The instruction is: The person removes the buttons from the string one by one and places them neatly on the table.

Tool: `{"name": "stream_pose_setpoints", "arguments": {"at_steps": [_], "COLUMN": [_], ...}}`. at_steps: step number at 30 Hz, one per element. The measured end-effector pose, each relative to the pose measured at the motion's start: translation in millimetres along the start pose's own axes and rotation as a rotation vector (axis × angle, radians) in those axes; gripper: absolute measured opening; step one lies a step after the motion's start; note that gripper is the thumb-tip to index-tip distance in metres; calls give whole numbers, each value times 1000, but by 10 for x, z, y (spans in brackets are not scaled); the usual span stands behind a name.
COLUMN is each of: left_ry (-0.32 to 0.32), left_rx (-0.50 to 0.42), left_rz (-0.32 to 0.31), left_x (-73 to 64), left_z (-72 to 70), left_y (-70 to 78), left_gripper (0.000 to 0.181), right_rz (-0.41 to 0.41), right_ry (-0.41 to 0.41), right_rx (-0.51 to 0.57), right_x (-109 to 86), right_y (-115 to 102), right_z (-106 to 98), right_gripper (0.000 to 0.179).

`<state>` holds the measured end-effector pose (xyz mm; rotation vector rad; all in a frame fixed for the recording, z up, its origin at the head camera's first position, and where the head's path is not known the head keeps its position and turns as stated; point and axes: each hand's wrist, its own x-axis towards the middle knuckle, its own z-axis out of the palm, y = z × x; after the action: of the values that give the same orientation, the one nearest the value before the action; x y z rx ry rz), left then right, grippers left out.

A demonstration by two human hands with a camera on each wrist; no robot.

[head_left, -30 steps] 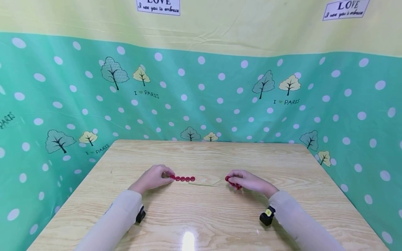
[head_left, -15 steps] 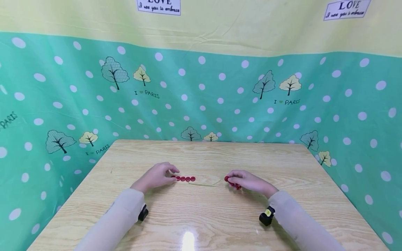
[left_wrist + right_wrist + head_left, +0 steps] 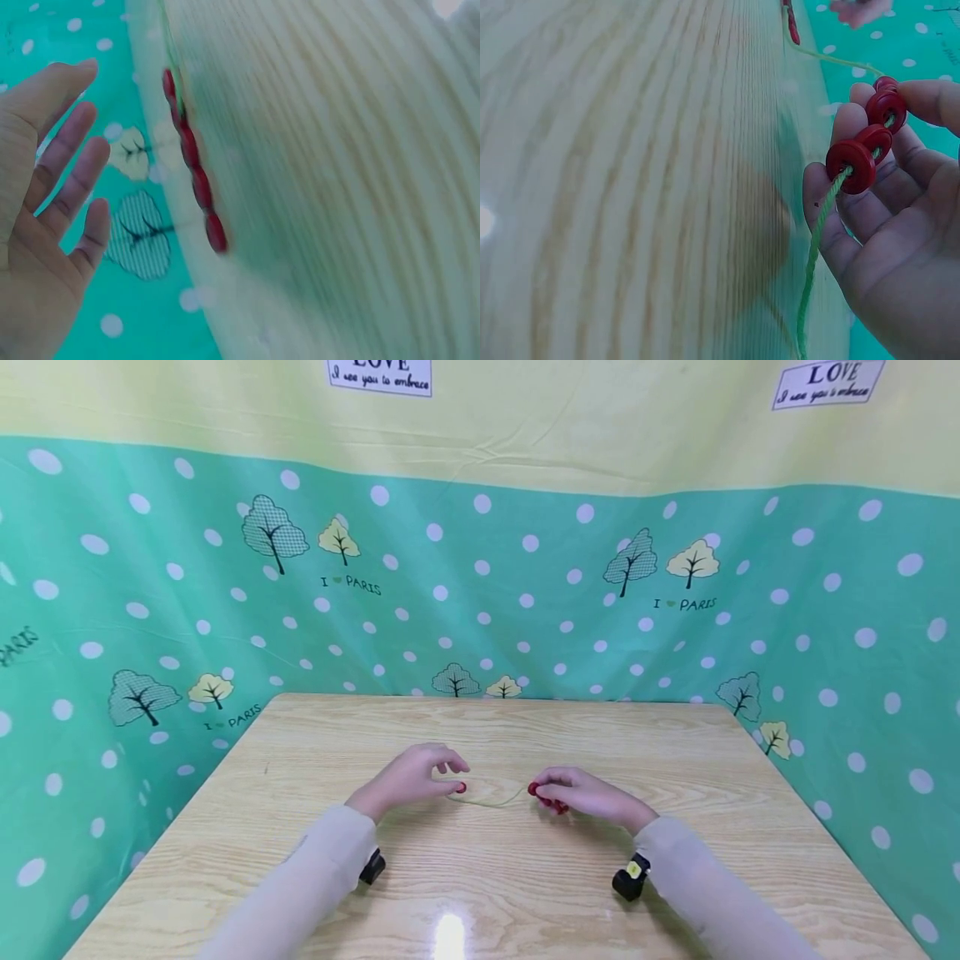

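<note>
Red round buttons are threaded on a green string, and my right hand pinches them between thumb and fingers. From there the string runs left across the table in the head view. A row of several red buttons lies in a line on the table. My left hand is over this row, fingers spread and holding nothing; it hides most of the row in the head view, where one button shows by the thumb tip. In the left wrist view the string reaches the row's far end.
Both hands work over a light wood-grain table. A green and yellow curtain with dots and trees hangs behind it and along both sides. Black wrist cameras sit under the sleeves.
My left hand has let go of the row's left end and moved right along it, fingers opening. My right hand, still pinching its buttons, has shifted slightly left.
</note>
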<state>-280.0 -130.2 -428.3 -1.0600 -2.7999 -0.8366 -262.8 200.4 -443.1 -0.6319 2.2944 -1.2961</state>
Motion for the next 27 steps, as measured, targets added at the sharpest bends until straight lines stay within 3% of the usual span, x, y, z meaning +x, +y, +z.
{"name": "stream_pose_setpoints", "arguments": {"at_steps": [15, 27], "left_ry": [4, -2], "left_rx": [30, 91], "left_rz": [218, 252], "left_x": [340, 442], "left_z": [214, 379], "left_y": [428, 564], "left_gripper": [25, 24], "right_rz": [-13, -38], "right_ry": [-20, -50], "right_rx": [42, 35], "right_x": [39, 71], "right_y": [-122, -142], "right_z": [61, 107], "right_gripper": [34, 36]}}
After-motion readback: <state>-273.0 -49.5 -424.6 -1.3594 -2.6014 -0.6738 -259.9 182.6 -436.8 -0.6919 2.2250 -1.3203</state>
